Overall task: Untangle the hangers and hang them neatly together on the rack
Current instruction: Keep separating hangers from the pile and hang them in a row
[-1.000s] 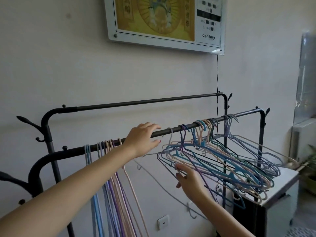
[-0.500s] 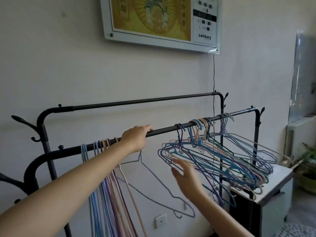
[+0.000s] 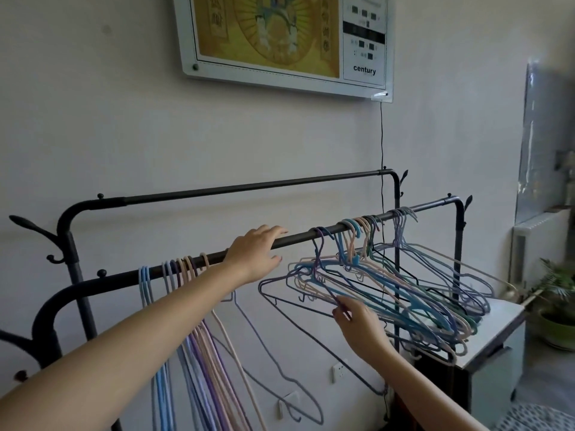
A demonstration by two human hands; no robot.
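1. A black metal rack (image 3: 295, 238) with two horizontal bars stands against a pale wall; the front bar runs from lower left up to the right.
2. The left hand (image 3: 255, 253) rests on top of the front bar near its middle, palm down, fingers (image 3: 273, 230) stretched forward over the bar and close together, thumb below the bar. Whether the thumb presses the bar I cannot tell.
3. Just left of that hand, a neat group of hangers (image 3: 186, 321) in blue, lilac and peach hangs straight down from the front bar, hooks side by side.
4. One grey-lilac hanger (image 3: 270, 362) hangs below the left forearm, turned flatter to the wall than the neat group; its hook is hidden behind the arm.
5. On the right part of the front bar hangs the tangled bunch of hangers (image 3: 404, 293), tilted and crossing one another, their lower ends reaching over a white cabinet (image 3: 494, 346).
6. The right hand (image 3: 357, 325) reaches up from below, its fingers (image 3: 340, 309) pinching the wire of a purple hanger (image 3: 320, 275) at the near edge of the tangle.
7. A framed wall panel (image 3: 280, 38) marked "century" hangs above, with a thin black cord (image 3: 381, 135) running down from it.
8. A potted plant (image 3: 557, 309) stands at the far right.
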